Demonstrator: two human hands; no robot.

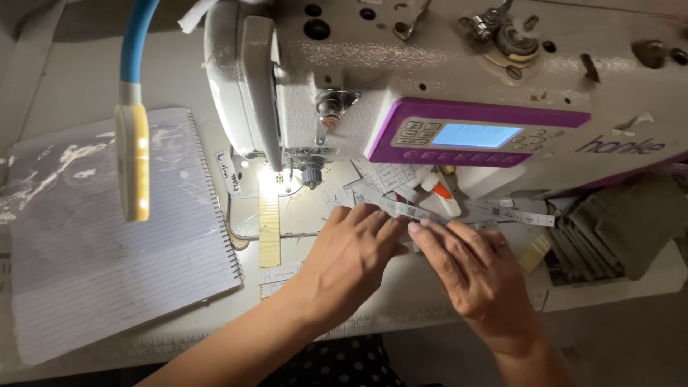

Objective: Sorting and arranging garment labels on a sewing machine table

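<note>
Head view of a sewing table [430,301]. The machine [444,79] spans the upper frame from centre to right edge, its purple control panel [476,132] overhanging the work area; the needle area [287,175] is lit from below the machine head. A spiral notebook [115,244] covers the table's left part, its wire binding close to the machine's base plate, and a yellow lamp head [133,161] on a blue neck [136,39] hangs above it. Folded grey fabric [616,229] fills the right side, up to the table's right edge. The open room is thus a narrow strip of table between notebook and fabric, bounded behind by the machine and in front by the table's near edge, where both forearms cross. The left hand [351,254] lies palm down, fingers extended and together, pressing on a white label strip [401,209] just right of the needle area. The right hand [473,269], also flat and open, wears a ring [500,245]; its fingertips [419,228] touch the same strip and meet the left hand's fingertips. More loose labels [516,213] lie behind the hands under the panel, and a small white bottle with an orange tip [441,197] lies among them.
</note>
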